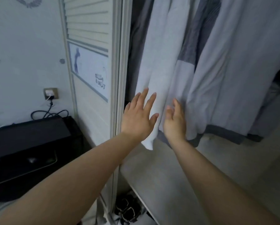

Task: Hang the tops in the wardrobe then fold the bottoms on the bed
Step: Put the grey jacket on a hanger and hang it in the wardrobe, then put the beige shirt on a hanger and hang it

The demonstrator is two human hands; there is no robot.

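Hands flat at the hung tops: hanging step, near its close.
Left hand point(138, 118), fingers straight and spread, pressing the white top point(158, 65) beside the wardrobe door point(90, 65); right hand point(175, 120), relaxed and grasping nothing, touching the grey-banded top point(201, 88) just beside. Tops already hanging inside the wardrobe; bottoms and bed out of view. Next, probably: smooth, withdraw, turn toward the bed.
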